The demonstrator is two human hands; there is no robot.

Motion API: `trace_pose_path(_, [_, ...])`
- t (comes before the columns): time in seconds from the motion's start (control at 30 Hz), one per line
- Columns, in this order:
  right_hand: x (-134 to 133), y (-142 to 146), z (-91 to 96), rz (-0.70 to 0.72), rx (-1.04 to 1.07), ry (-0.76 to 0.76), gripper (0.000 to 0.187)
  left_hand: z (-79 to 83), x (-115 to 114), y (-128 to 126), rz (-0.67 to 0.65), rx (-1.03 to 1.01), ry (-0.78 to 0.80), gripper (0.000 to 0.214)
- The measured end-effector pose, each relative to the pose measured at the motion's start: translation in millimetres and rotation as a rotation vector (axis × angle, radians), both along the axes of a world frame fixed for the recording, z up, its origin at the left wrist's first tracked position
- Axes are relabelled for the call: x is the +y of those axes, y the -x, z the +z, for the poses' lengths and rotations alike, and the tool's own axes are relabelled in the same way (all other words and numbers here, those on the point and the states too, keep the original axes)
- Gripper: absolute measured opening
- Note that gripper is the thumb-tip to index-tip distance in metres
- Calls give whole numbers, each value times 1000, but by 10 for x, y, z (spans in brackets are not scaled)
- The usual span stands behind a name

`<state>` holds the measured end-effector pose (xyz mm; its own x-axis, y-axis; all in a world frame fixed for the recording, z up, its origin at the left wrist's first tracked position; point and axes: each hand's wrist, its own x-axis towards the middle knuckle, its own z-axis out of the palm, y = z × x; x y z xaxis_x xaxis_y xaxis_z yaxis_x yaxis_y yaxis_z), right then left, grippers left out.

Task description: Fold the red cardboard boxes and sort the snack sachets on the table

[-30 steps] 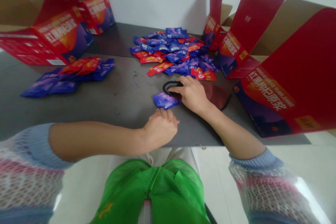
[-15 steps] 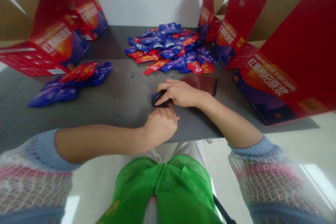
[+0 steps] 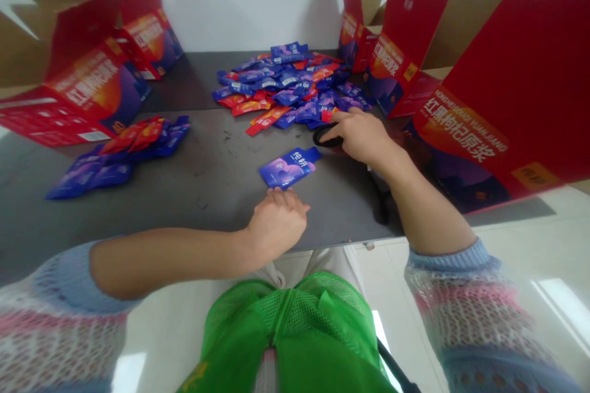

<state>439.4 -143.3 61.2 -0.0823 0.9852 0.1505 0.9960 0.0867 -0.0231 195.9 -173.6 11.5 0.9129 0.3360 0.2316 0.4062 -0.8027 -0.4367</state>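
A blue and purple sachet (image 3: pixel 289 167) lies on the dark table, with its narrow neck pointing to the far right. My left hand (image 3: pixel 279 221) is closed at the sachet's near edge, its curled fingers pressed on that edge. Farther right, my right hand (image 3: pixel 362 135) is closed on a cloth with black edging (image 3: pixel 327 136). The black edge bulges out as a loop at the fingertips, and a dark part hangs down beside the wrist. Most of the cloth is hidden under the hand and forearm.
A heap of blue and red sachets (image 3: pixel 286 83) lies at the back. More sachets (image 3: pixel 122 150) are grouped at the left. Open red cartons (image 3: pixel 87 89) stand on the left, and others (image 3: pixel 498 110) on the right. The table's front edge runs just before my body.
My right hand has lifted off the sachet and moved right and away with the cloth, uncovering the blue sachet. My left hand has stayed nearly in place.
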Motion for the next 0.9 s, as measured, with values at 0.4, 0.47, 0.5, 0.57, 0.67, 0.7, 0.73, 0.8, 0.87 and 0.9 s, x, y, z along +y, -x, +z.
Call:
trace_pose_path(0.4, [7,726,-301,618,43,-15,35,37,-1,3,-32,-26,9,32])
trace_pose_path(0.47, [19,681,-264,528,14,7,37,31,0,8,-32,-19,-4,32])
trace_pose_path(0.5, [27,643,-243,474,-1,16,38,25,1,10,-31,-15,-14,32])
trace_pose_path(0.57, [47,535,-215,355,-28,27,40,10,2,14,-31,-16,-36,33])
trace_pose_path(0.67, [78,303,-207,152,-62,43,42,-12,4,16,-34,-22,-44,34])
trace_pose_path(0.7, [85,219,-207,90,-73,45,40,-17,5,16,-32,-25,-40,34])
trace_pose_path(0.73, [90,142,-205,38,-83,40,39,-20,4,15,-30,-26,-34,34])
trace_pose_path(0.8, [88,39,-187,-20,-85,2,37,-21,2,13,-26,-26,-25,33])
trace_pose_path(0.87, [70,43,-158,-26,-49,-80,38,-16,-1,9,-24,-25,-25,32])
trace_pose_path(0.9, [57,91,-146,-13,-17,-128,39,-13,-3,6,-25,-24,-28,32])
